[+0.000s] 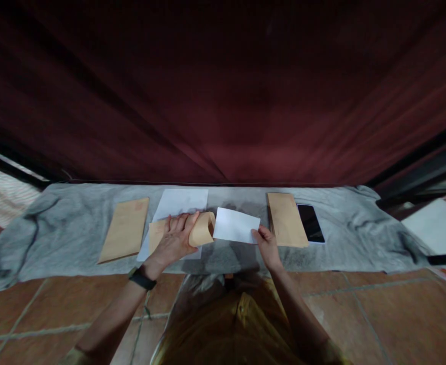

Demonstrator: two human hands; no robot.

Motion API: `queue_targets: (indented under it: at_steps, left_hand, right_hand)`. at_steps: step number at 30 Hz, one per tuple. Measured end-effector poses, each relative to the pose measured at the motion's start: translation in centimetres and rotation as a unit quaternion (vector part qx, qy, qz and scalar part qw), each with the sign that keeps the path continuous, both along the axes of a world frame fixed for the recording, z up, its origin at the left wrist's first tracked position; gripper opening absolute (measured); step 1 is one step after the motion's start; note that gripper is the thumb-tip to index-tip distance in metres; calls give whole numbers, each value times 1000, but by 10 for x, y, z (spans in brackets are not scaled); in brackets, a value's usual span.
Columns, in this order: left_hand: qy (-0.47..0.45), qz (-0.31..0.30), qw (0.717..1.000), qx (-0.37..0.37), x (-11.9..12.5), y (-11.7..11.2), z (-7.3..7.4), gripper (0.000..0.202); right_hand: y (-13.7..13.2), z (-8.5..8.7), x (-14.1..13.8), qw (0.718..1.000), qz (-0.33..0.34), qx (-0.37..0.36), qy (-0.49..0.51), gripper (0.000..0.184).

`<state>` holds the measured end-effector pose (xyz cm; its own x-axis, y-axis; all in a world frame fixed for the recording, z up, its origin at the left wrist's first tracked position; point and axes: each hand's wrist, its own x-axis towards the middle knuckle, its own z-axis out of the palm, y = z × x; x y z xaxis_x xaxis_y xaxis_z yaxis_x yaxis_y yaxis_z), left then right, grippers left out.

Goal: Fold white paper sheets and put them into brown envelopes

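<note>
A: What is entered as the landmark?
B: One open envelope, brown, its mouth bulged at the right end. It is grasped across its width by the left hand, a dark watch being worn at that wrist.
A: And the right hand?
B: One white slip is pinched in it by the near right corner. The slip is held right of the open envelope, just beside its mouth.
A: Other stock?
B: Beneath the open envelope, white paper is laid. To its left, brown stationery is placed; to its right, past the slip, an envelope pile, then a phone. All are supported by a grey cloth.
</note>
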<state>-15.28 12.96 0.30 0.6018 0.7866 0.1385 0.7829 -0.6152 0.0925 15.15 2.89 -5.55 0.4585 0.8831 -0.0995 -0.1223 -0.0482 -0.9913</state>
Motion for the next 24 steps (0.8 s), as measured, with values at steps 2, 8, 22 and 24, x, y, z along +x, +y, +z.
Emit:
queue_targets:
  at_steps: [2,8,22,24]
  left_hand:
    - [11,-14,1000,5,1,-1,-1,121]
    - [9,-7,1000,-23,5,-1,-7,120]
    - [34,-45,998,5,16,-3,-6,114]
    - [40,-52,998,2,20,-5,-4,115]
  right_hand:
    - [-1,-1,5,999,-17,5,-32,38]
    - [-5,-1,10,997,-3,12,-75,38]
    - [-5,18,19,963,94,-29,-250,30]
    - [-3,16,16,960,102,-44,-256,28]
